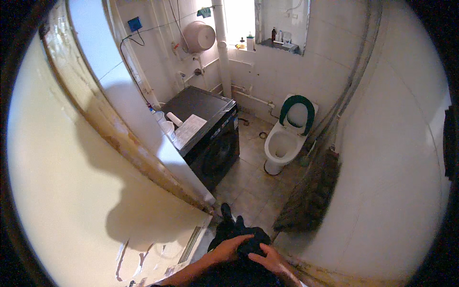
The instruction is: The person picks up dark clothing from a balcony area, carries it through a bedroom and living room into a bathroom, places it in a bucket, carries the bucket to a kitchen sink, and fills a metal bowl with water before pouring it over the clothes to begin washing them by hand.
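Note:
Low in the picture, my left hand (235, 244) lies against dark cloth (247, 249) in front of my body, its fingers stretched to the right. Just beside it, my right hand (268, 257) touches the same dark cloth with thumb and finger apart. Whether either hand grips the cloth cannot be made out. A dark shoe (226, 211) shows beyond the cloth on the tiled floor (251, 186). Ahead stands a white toilet (283, 143), its bowl uncovered and its green seat cover (309, 107) raised.
A black front-loading washing machine (218, 150) stands left, carrying a pale board (192, 125), a white roll (174, 119) and plastic cups (167, 127). A pink basin (200, 36) hangs above. Bottles (250, 43) line the windowsill beside a mirror (283, 21). A worn doorframe (118, 140) borders the left.

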### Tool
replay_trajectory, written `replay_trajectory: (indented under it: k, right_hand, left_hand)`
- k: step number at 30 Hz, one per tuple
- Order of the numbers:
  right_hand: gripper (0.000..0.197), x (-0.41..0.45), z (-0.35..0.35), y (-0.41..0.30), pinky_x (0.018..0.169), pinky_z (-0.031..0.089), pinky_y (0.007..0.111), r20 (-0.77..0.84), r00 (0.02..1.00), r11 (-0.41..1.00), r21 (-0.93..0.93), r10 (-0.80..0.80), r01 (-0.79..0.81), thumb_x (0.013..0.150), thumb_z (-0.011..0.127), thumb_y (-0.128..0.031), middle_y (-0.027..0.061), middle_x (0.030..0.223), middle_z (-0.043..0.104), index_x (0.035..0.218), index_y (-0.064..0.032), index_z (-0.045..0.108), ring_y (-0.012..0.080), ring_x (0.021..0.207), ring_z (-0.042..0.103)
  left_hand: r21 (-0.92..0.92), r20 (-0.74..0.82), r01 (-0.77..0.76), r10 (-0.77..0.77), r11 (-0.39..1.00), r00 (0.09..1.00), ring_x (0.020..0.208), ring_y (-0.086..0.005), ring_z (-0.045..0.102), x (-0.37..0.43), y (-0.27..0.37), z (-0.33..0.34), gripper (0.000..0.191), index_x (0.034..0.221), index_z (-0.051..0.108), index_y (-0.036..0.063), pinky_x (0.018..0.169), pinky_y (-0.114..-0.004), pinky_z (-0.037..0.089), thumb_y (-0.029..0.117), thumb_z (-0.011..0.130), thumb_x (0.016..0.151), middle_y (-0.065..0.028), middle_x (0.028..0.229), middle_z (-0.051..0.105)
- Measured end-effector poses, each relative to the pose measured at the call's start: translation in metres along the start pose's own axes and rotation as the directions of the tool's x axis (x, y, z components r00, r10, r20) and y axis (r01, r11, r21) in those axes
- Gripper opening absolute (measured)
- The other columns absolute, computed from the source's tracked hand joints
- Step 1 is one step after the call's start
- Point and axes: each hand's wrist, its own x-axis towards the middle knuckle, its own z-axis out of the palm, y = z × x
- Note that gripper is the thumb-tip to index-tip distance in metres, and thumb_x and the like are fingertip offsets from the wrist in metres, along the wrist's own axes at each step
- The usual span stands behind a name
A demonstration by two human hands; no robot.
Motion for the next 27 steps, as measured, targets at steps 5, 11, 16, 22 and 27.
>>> replay_trajectory:
  k: [5, 11, 16, 22, 27]
  right_hand:
    - [0.045, 0.041, -0.022, -0.018, 0.090, 0.052, 0.032, -0.237, 0.971, 0.978, 0.193, -0.034, 0.082, 0.097, 0.064, -0.029, 0.0136, 0.109, 0.068, 0.128, 0.0034, 0.057, 0.0198, 0.098, 0.066]
    - [0.032, 0.142, -0.064, -0.082, 0.081, 0.057, 0.037, -0.513, 0.855, 0.844, 0.488, 0.070, 0.223, 0.099, 0.061, -0.023, 0.0162, 0.098, 0.069, 0.118, 0.0023, 0.061, 0.0237, 0.086, 0.070]
    - [0.031, 0.247, -0.112, -0.169, 0.078, 0.057, 0.038, -0.471, 0.881, 0.876, 0.411, -0.034, 0.253, 0.098, 0.062, -0.021, 0.0151, 0.094, 0.069, 0.118, 0.0030, 0.061, 0.0232, 0.084, 0.069]
    - [0.027, 0.394, -0.137, -0.345, 0.070, 0.054, 0.035, -0.238, 0.929, 0.811, 0.457, -0.284, 0.365, 0.098, 0.063, -0.022, 0.0098, 0.088, 0.067, 0.112, 0.0002, 0.063, 0.0196, 0.075, 0.065]
    - [0.023, 0.558, -0.154, -0.509, 0.059, 0.048, 0.030, -0.062, 0.829, 0.771, 0.335, -0.555, 0.542, 0.097, 0.065, -0.027, 0.0044, 0.075, 0.063, 0.092, -0.0044, 0.065, 0.0149, 0.065, 0.060]
  left_hand:
    - [0.047, 0.059, -0.057, 0.054, 0.997, 0.997, 0.120, -0.0321, 0.062, 0.058, -0.041, -0.044, 0.063, 0.134, 0.057, 0.0071, 0.100, -0.040, 0.048, -0.003, 0.070, 0.072, -0.0197, 0.126, 0.064]
    - [-0.169, -0.066, 0.321, -0.336, 0.932, 0.939, 0.109, -0.0294, 0.066, 0.124, -0.049, -0.144, 0.045, 0.126, 0.061, 0.0039, 0.094, -0.040, 0.049, 0.029, 0.068, 0.089, -0.0178, 0.116, 0.069]
    - [-0.254, -0.226, 0.575, -0.626, 0.778, 0.747, 0.098, -0.0271, 0.067, 0.165, 0.014, -0.256, 0.060, 0.115, 0.066, -0.0012, 0.088, -0.040, 0.051, 0.052, 0.071, 0.088, -0.0169, 0.106, 0.071]
    - [-0.420, -0.409, 0.317, -0.489, 0.850, 0.771, 0.086, -0.0251, 0.065, 0.192, -0.087, -0.280, 0.060, 0.115, 0.067, -0.0002, 0.077, -0.039, 0.051, 0.053, 0.071, 0.087, -0.0163, 0.093, 0.069]
    - [-0.365, -0.297, 0.513, -0.619, 0.777, 0.727, 0.074, -0.0222, 0.060, 0.216, -0.078, -0.334, 0.041, 0.115, 0.067, 0.0031, 0.065, -0.038, 0.048, 0.038, 0.069, 0.093, -0.0137, 0.080, 0.064]
